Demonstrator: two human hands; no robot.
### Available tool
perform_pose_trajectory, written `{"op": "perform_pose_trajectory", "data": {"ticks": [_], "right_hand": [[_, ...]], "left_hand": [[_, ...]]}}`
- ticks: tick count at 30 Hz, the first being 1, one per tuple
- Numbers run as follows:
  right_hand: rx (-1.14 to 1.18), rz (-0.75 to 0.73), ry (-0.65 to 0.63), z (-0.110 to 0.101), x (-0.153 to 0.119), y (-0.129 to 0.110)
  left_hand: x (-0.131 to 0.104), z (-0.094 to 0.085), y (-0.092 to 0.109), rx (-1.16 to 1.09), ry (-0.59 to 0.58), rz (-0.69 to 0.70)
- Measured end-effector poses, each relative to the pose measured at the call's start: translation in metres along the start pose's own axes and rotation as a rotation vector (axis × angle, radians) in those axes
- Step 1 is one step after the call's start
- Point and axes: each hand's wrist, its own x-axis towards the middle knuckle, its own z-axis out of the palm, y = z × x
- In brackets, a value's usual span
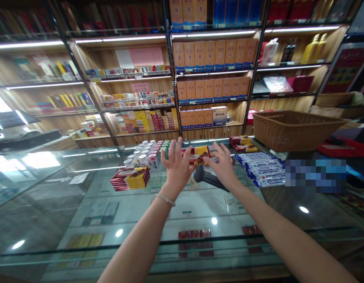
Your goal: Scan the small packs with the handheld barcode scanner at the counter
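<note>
A chocolate bar (202,151) in a red and yellow wrapper is held level between my two hands above the glass counter. My left hand (178,167) grips its left end with the thumb and fingers, other fingers raised. On the right end, my right hand (223,164) has its thumb and fingers closed. Just beneath the bar lies a black handheld scanner (210,178), partly covered by my right hand. A neat stack of matching chocolate bars (131,179) sits to the left, and another pile of red and yellow bars (243,144) is farther back on the right.
Rows of small cans or bottles (145,154) stand behind my left hand. Blue and white packets (261,169) are spread to the right, near a wicker basket (294,129). The glass display counter (158,224) spans the front; shelves with orange boxes (210,57) line the back wall.
</note>
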Motion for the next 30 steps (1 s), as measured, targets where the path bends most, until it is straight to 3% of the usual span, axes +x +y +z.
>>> {"op": "perform_pose_trajectory", "data": {"ticks": [7, 14, 18, 22, 30], "right_hand": [[0.000, -0.161, -0.098, -0.008, -0.015, -0.024], [-0.030, -0.313, -0.195, -0.016, -0.019, -0.029], [-0.025, -0.317, -0.161, -0.028, -0.006, -0.020], [-0.183, -0.254, -0.068, -0.036, 0.008, 0.000], [-0.352, -0.383, -0.186, -0.028, 0.005, 0.013]], "left_hand": [[0.002, -0.002, -0.005, -0.045, 0.037, -0.079], [0.003, -0.003, -0.006, -0.075, 0.056, -0.122], [0.004, -0.007, -0.007, -0.101, 0.052, -0.117], [0.004, -0.011, -0.007, -0.159, 0.022, -0.029], [-0.002, -0.009, 0.001, -0.223, -0.010, 0.092]]}}
